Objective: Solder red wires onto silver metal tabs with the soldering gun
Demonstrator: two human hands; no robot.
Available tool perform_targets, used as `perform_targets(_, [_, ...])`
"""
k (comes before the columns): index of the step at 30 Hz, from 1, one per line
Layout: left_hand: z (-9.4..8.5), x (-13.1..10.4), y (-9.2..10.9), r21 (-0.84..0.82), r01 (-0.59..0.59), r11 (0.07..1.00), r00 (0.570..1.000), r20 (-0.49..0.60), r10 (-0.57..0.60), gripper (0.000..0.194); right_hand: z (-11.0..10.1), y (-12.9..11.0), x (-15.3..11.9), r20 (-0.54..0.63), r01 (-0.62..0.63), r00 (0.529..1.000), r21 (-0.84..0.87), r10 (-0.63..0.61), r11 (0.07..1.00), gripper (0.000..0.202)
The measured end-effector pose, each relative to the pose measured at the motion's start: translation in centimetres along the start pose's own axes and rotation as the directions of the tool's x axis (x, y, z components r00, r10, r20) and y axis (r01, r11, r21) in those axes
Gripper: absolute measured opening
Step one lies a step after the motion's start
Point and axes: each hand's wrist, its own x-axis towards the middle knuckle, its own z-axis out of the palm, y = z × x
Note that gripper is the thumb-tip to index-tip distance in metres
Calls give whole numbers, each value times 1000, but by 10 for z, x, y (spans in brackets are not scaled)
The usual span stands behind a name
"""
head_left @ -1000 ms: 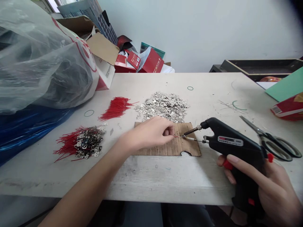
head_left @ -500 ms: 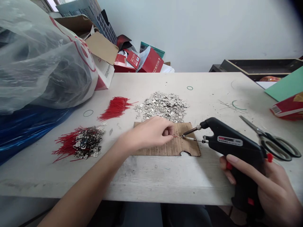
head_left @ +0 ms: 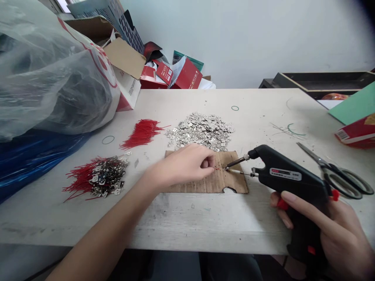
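My left hand (head_left: 195, 164) is closed in a pinch on a short red wire (head_left: 217, 169) over a piece of brown cardboard (head_left: 205, 186). The wire's far end meets a small metal tab at the tip of a black soldering gun (head_left: 293, 179). Wrapped round the gun's grip is my right hand (head_left: 331, 230), one finger by the red trigger. Behind the cardboard lies a heap of small silver tabs (head_left: 202, 130). A bundle of red wires (head_left: 142, 133) is left of that heap. Nearer, at left, is a pile of red wires with tabs attached (head_left: 98, 176).
Scissors (head_left: 336, 171) lie right of the gun. A large plastic bag (head_left: 58, 74) and opened boxes (head_left: 125, 58) crowd the table's left side. Thin wire scraps (head_left: 288, 130) lie at back right, near a red box (head_left: 357, 132) and a dark tray (head_left: 322, 82).
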Motion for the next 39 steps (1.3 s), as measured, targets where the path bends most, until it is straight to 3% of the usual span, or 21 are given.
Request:
perform_targets(4, [0,0,0,-1,12,1000,1000,5,-12,14,0,3,0,-13,-17,1000,10,17,1000,42])
perform_targets(13, [-1,0,1,5,25,1000,1000,4,-25,14,13,-21,-11,-25,-13,1000,-16,13,1000,44])
perform_targets(24, [0,1,2,19,22,1000,1000,8,-22,14,8,-10,-8,-59,-31,998,-7,30,1000,43])
perform_targets(32, [0,1,1,16,22,1000,1000,5,-23,14,14,-25,-14,-69,-72,995,-7,72,997,42])
perform_targets(39, [0,1,2,17,26,1000,1000,3,-26,14,13,-22,-13,-60,-81,995,-10,80,997,44])
